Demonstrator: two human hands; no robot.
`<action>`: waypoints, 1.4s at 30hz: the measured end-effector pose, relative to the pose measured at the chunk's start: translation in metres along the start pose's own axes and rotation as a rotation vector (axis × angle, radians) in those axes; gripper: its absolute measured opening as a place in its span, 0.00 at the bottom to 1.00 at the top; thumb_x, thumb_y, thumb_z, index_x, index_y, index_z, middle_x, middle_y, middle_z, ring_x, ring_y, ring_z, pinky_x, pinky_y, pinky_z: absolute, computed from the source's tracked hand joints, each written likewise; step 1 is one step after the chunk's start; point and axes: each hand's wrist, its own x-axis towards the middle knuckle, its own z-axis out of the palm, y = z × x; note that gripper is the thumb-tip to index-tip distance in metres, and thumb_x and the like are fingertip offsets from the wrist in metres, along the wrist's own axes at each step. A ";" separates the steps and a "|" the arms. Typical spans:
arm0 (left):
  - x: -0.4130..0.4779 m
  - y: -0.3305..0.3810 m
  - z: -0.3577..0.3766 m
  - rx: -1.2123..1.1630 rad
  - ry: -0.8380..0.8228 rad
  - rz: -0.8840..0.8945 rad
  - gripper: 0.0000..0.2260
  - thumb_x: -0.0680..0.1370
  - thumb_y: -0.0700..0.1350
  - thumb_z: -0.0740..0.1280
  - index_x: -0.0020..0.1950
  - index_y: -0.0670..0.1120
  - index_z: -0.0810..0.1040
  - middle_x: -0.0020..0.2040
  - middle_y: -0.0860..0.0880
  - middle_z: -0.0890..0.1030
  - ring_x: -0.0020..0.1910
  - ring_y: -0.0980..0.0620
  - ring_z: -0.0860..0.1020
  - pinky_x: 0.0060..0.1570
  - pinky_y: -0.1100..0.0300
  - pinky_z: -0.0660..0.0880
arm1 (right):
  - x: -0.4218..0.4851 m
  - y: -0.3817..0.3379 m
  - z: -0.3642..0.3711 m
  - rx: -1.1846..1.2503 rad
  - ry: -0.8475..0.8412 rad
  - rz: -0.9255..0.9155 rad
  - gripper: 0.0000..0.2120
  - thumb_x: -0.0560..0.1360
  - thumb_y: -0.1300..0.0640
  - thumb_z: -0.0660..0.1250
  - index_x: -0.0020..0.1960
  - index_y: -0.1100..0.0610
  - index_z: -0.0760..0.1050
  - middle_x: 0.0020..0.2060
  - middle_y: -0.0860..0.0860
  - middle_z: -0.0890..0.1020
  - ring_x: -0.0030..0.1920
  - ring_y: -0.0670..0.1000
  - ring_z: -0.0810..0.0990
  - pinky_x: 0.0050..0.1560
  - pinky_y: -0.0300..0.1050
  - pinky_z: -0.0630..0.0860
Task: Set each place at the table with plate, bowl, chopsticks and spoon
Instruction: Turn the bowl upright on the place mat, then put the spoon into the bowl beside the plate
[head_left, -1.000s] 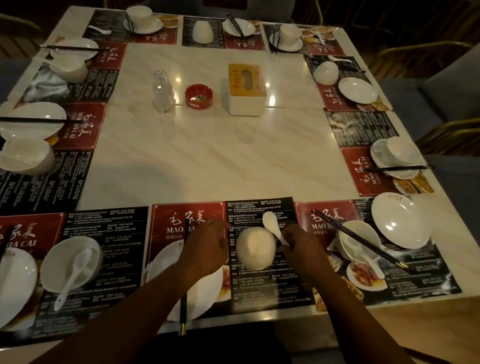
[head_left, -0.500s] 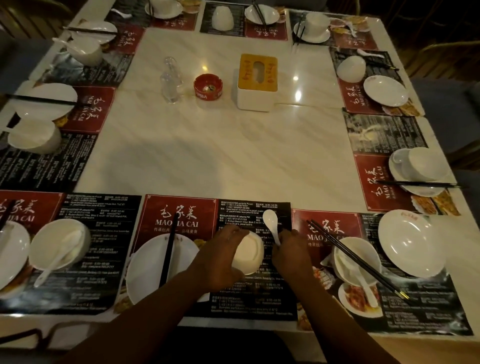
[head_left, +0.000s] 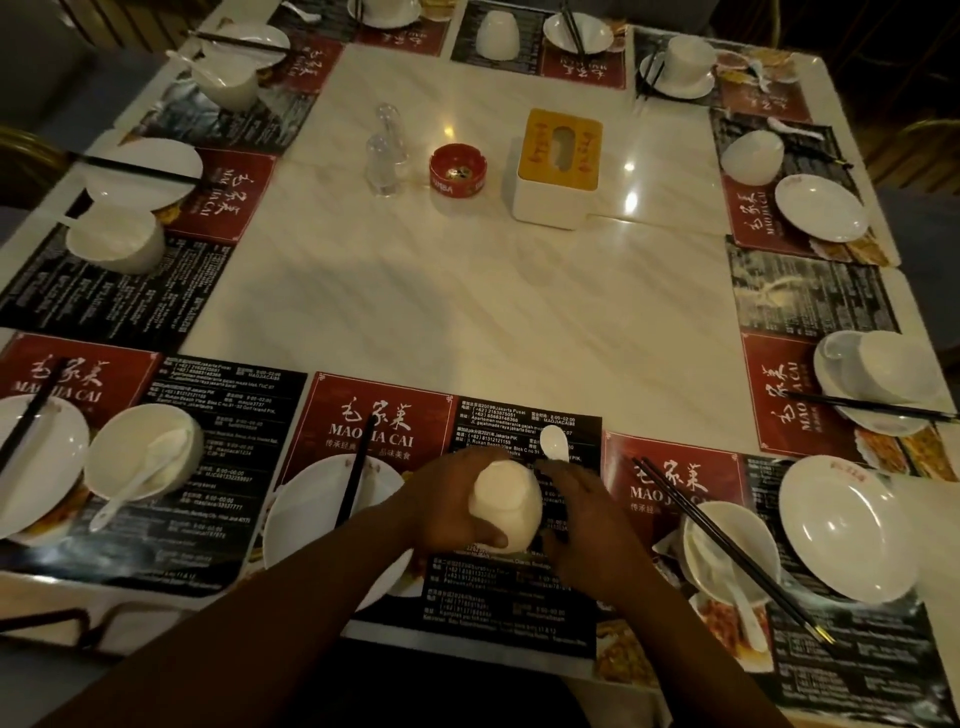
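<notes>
Compared with half a second ago, the left grip (head_left: 441, 512) is now wrapping further round the white bowl (head_left: 506, 504). Its fingers are curling over the far side and its thumb is tucking under the near side, so it is holding the bowl firmly. A second ago this grip was resting over the plate (head_left: 311, 525) and the bowl was standing alone between the two grips. The bowl is now showing us its base, tipped toward the camera, above the black half of the nearest placemat (head_left: 519, 618), just right of the plate. The right grip (head_left: 587, 525) is staying beside the bowl with its fingers lying fairly straight and relaxed, not curled. The spoon (head_left: 554, 446) is lying where it lay before, on the placemat just beyond those fingertips. The chopsticks (head_left: 358, 462) are lying across the plate, as they were half a second ago. We are also looking from closer and steeper over the table (head_left: 467, 312). We are not seeing the bowl's opening, which is facing away. We cannot tell whether the bowl is touching the placemat or is lifted off it. The spoon's handle end is disappearing under the right fingertips, so contact there is unclear. The left forearm is covering the plate's right part.
</notes>
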 end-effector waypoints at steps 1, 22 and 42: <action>0.001 0.001 -0.005 -0.065 -0.008 -0.015 0.43 0.63 0.58 0.81 0.74 0.56 0.65 0.68 0.57 0.73 0.64 0.55 0.73 0.63 0.52 0.74 | 0.001 -0.005 -0.002 0.087 -0.055 -0.089 0.42 0.68 0.54 0.75 0.76 0.44 0.59 0.72 0.46 0.68 0.70 0.44 0.66 0.69 0.41 0.68; -0.034 -0.009 -0.030 -0.176 0.165 -0.228 0.11 0.81 0.43 0.64 0.63 0.47 0.79 0.55 0.50 0.81 0.53 0.54 0.80 0.52 0.51 0.81 | 0.030 -0.034 -0.004 0.389 -0.168 0.239 0.08 0.81 0.50 0.64 0.59 0.46 0.69 0.48 0.46 0.81 0.36 0.45 0.84 0.30 0.42 0.81; -0.041 -0.025 -0.019 -0.039 0.105 -0.290 0.12 0.79 0.47 0.66 0.63 0.50 0.78 0.55 0.53 0.82 0.54 0.57 0.79 0.54 0.55 0.79 | 0.022 -0.027 0.015 0.289 -0.147 0.208 0.15 0.83 0.52 0.60 0.69 0.46 0.72 0.52 0.46 0.82 0.45 0.42 0.78 0.38 0.24 0.71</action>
